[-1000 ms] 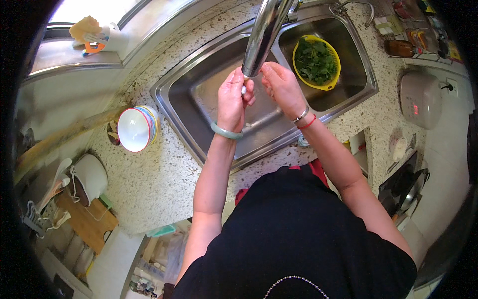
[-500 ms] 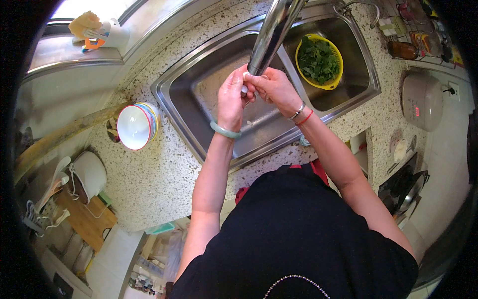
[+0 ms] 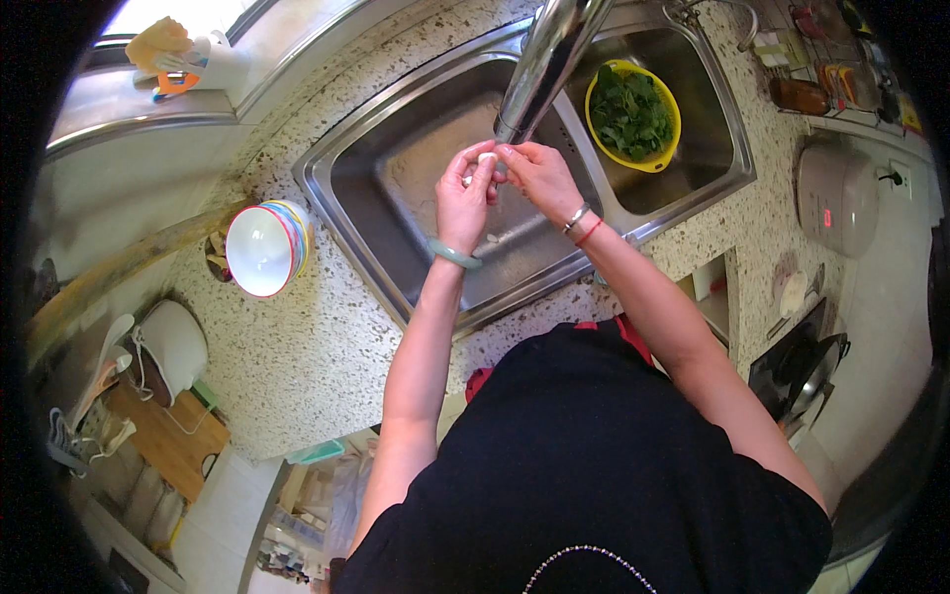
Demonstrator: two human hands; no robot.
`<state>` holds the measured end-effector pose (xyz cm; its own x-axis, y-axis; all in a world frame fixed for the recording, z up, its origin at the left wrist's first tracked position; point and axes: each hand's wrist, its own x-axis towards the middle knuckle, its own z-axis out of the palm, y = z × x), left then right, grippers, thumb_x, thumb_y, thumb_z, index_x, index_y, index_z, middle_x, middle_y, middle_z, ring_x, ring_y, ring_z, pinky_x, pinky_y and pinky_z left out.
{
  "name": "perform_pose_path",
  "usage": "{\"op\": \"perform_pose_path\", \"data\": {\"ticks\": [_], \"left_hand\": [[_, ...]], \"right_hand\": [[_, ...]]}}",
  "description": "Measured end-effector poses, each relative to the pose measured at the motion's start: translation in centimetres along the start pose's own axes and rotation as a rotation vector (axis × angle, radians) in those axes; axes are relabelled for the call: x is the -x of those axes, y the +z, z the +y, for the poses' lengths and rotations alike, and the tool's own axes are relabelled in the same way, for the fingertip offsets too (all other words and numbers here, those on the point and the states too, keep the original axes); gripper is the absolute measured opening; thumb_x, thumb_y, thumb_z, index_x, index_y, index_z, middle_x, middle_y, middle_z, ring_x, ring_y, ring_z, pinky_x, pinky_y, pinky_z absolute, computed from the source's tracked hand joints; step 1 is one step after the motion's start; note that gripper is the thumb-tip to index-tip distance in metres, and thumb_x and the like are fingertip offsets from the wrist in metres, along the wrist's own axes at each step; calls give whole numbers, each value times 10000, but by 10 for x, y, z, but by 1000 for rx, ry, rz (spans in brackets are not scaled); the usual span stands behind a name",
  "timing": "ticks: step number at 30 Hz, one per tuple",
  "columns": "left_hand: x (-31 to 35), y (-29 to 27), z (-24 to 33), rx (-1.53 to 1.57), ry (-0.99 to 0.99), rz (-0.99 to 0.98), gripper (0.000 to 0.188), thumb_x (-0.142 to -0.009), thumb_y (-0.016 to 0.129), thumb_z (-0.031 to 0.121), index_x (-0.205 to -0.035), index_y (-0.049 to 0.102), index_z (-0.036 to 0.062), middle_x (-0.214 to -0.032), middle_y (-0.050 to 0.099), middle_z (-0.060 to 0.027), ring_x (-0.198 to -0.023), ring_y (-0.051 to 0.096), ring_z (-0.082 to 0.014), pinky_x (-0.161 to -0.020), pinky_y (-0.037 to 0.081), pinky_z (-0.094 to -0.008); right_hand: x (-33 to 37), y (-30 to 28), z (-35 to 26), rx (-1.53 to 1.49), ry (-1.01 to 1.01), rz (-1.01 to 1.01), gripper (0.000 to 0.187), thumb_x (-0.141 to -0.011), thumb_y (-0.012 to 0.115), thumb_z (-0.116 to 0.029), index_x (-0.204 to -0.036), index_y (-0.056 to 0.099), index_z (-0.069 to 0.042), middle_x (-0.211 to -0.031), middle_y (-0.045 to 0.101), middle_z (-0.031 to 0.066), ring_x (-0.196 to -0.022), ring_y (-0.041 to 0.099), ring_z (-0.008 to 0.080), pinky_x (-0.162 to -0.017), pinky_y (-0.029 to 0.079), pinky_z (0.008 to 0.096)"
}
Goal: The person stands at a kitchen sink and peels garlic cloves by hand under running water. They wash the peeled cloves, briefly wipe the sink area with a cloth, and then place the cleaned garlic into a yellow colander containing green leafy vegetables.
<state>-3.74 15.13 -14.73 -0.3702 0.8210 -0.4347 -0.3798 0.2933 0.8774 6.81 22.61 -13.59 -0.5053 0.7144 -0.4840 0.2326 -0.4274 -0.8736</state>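
Under the mouth of the chrome faucet (image 3: pixel 549 69), my two hands meet over the larger left basin of the steel sink (image 3: pixel 396 213). Between the thumb and fingers of my left hand (image 3: pixel 461 206) is a small white piece (image 3: pixel 487 158), shaped much like a garlic clove. My right hand (image 3: pixel 546 188) is closed in a pinch right beside it, its fingertips almost touching the piece; whatever they hold is too small to make out. Pale bits lie on the basin floor below the hands. Whether water runs is hard to tell.
A yellow colander (image 3: pixel 677 139) of leafy greens (image 3: pixel 630 114) sits in the right basin. Stacked bowls (image 3: pixel 262 252) stand on the speckled counter (image 3: pixel 297 366) at left. Further right are a rice cooker (image 3: pixel 838 201) and a rack with jars (image 3: pixel 797 96).
My left hand has turned a little, and more of the white piece shows above its fingers. The right hand has shifted slightly left, its fingertips now just beside the piece.
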Motion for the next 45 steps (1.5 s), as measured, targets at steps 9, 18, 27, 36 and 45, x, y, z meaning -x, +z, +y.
{"op": "perform_pose_path", "data": {"ticks": [9, 18, 27, 36, 45], "left_hand": [[-18, -32, -95, -226, -337, -115, 184, -899, 513, 159, -1044, 578, 66, -724, 617, -8, -547, 492, -34, -462, 390, -185], [5, -89, -233, -834, -447, -202, 162, -798, 531, 16, -950, 583, 33, -750, 604, -95, -543, 574, -156, -528, 482, -291], [-18, -94, -207, -527, -425, -173, 172, -848, 538, 128, -988, 597, 47, -807, 614, -67, -681, 581, -156, -634, 473, -293], [-51, 3, 2, 459, -192, -260, 255, -933, 466, 173, -1144, 523, 43, -1006, 594, -48, -866, 570, -134, -823, 471, -308], [-27, -2, -2, 388, -230, -184, 357, -961, 391, 273, -1233, 484, 61, -1080, 593, -48, -940, 575, -127, -784, 470, -256]], "right_hand": [[-14, -15, 108, 303, 113, 193, 403, -889, 462, -356, -813, 646, -6, -601, 542, 38, -531, 499, 114, -515, 395, 277], [-11, -22, 67, -152, 427, -29, 271, -921, 438, -256, -881, 587, -33, -587, 423, -40, -438, 362, 53, -393, 267, 206], [-25, 0, 39, -301, 282, -27, 231, -907, 487, -218, -892, 604, -20, -604, 479, -49, -473, 416, 34, -409, 303, 179], [-21, -3, 2, 144, -197, 228, 179, -835, 584, -141, -953, 618, -11, -791, 653, 73, -668, 583, 96, -610, 482, 250], [-5, 0, 0, 47, -177, 101, 220, -818, 637, -173, -937, 584, 4, -694, 609, 61, -614, 561, 85, -567, 477, 242]]}}
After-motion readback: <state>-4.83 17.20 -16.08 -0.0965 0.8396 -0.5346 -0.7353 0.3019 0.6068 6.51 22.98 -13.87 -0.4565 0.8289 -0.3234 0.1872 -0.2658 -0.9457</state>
